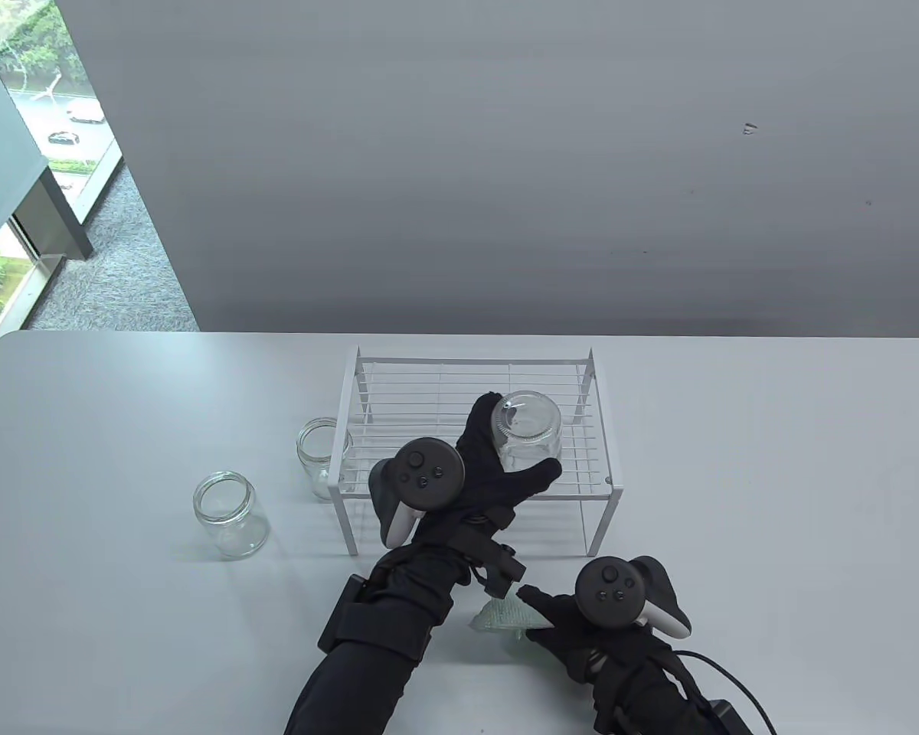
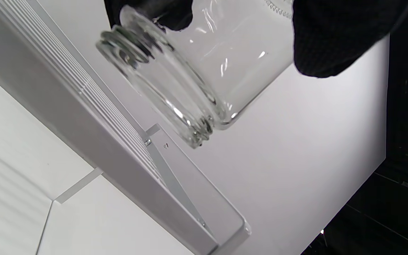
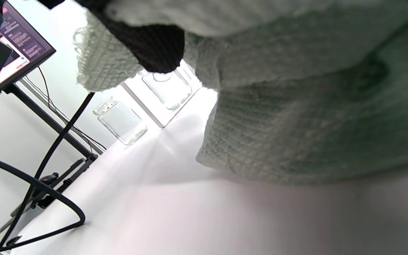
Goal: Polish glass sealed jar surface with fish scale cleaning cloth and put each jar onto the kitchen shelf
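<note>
My left hand (image 1: 505, 452) grips a clear glass jar (image 1: 527, 429) over the white wire shelf (image 1: 597, 490). The left wrist view shows that jar (image 2: 204, 74) held a little above the shelf's top (image 2: 119, 141), mouth towards the shelf, with gloved fingers (image 2: 335, 39) round its body. My right hand (image 1: 574, 620) rests low on the table near its front edge, holding the pale green fish scale cloth (image 1: 505, 616). That cloth (image 3: 313, 106) fills most of the right wrist view. Two more open jars stand on the table: one (image 1: 230, 514) at the left, another (image 1: 323, 457) beside the shelf's left leg.
The grey table (image 1: 773, 475) stretches right of the shelf. A black cable (image 1: 727, 681) trails from my right wrist. Beyond the table's left end, the right wrist view shows a monitor (image 3: 16, 49) on a stand.
</note>
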`<state>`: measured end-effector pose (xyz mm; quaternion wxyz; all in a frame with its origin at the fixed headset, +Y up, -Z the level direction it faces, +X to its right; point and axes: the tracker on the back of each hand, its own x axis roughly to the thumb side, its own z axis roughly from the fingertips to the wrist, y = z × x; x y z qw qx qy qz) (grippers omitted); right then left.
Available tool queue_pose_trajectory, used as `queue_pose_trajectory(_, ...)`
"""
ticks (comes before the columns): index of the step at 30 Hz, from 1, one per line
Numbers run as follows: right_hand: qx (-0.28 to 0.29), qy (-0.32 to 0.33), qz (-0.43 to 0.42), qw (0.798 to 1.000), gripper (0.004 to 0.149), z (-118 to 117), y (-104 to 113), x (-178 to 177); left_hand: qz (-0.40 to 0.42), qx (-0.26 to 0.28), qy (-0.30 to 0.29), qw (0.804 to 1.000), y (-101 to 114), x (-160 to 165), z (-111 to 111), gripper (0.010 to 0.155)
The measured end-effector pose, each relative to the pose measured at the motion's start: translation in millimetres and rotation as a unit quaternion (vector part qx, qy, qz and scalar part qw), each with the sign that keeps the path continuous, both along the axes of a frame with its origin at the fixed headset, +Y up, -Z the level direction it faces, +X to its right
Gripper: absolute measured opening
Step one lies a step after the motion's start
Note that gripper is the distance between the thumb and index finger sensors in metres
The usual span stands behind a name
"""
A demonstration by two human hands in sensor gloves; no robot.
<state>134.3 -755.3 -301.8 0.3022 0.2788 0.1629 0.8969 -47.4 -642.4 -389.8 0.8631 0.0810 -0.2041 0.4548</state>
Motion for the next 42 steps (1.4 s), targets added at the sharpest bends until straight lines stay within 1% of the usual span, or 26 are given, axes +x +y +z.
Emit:
queue_pose_trajectory(6, 0.005, -0.005, 0.014, 1.000, 0.055, -1.3, 2.4, 3.1, -0.028, -0.007, -0.001, 1.000, -6.1, 19.7, -9.9, 0.109)
queue_pose_trajectory(7, 0.006, -0.006, 0.015, 1.000, 0.055, -1.6, 2.7, 3.6, -0.038, -0.015, 0.005, 0.999, -7.2, 22.3, -9.8, 0.109)
queue_pose_trajectory(17, 0.004, -0.008, 0.013, 1.000, 0.055, -2.3, 4.1, 5.4, -0.067, -0.034, 0.018, 0.997, -9.3, 34.0, -12.9, 0.109)
queue_pose_trajectory(25, 0.006, -0.010, 0.013, 1.000, 0.055, -2.7, 4.9, 6.9, -0.073, -0.035, 0.018, 0.997, -12.2, 36.5, -12.4, 0.108)
queue_pose_trajectory(34, 0.007, -0.010, 0.013, 1.000, 0.056, -2.4, 5.8, 7.5, -0.060, -0.041, -0.008, 0.997, -13.3, 37.2, -11.3, 0.108)
queue_pose_trajectory(38, 0.007, -0.007, 0.014, 1.000, 0.056, -2.1, 6.1, 7.4, -0.042, -0.031, -0.015, 0.999, -14.0, 31.1, -8.7, 0.111)
queue_pose_trajectory(42, 0.007, -0.007, 0.014, 1.000, 0.056, -1.8, 6.3, 7.5, -0.040, -0.027, -0.027, 0.998, -9.1, 17.3, -0.9, 0.113)
